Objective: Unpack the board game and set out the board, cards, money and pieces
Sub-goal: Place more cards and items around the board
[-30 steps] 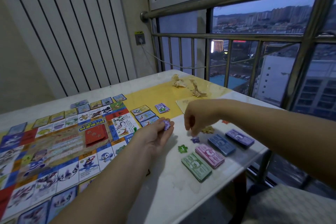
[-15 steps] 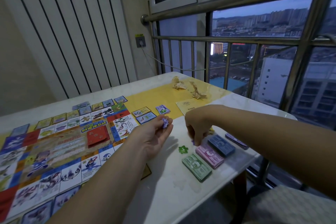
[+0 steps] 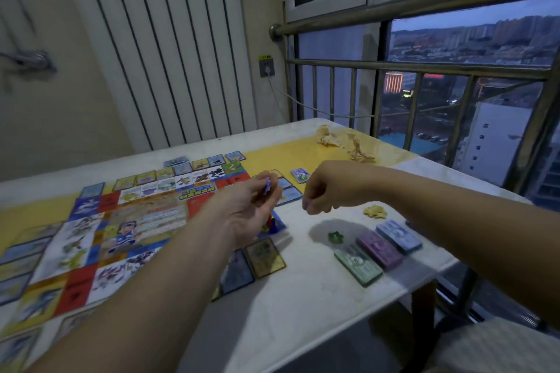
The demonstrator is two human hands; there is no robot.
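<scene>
Left hand [image 3: 251, 212]: centre of frame, raised over the right edge of the board [image 3: 130, 221], fingers curled, tips pinching a purple piece [image 3: 267, 185]. Right hand [image 3: 325, 191]: just right of the left, apart from it, knuckles up and fingers curled downward, with a second purple piece [image 3: 306, 205] nipped at the fingertips, clear of the table [image 3: 303, 312]. Green piece [image 3: 335, 237]: flat on the table below the right hand, at the edge of its shadow. Yellow piece [image 3: 375, 211]: on the table right of the right hand, close under the forearm. Money: three stacks side by side in a slanting row, lower right of centre: green stack [image 3: 359, 265] nearest, pink stack [image 3: 378, 249] between, blue stack [image 3: 398, 235] farthest. Board: laid open across the left half of the frame, with coloured squares round the rim and a cartoon figure in the middle. Olive card [image 3: 265, 256] and blue card [image 3: 238, 272]: side by side below the left hand, at the board's near right corner. Card row [image 3: 200, 164]: along the board's far edge. Small card stack [image 3: 300, 175]: between the hands, farther back. Crumpled paper [image 3: 328, 138]: upper centre, on the yellow cloth [image 3: 291, 154]. Socket [image 3: 266, 66]: on the wall, above the table's far corner. Railing [image 3: 424, 70]: upper right, before the window.
</scene>
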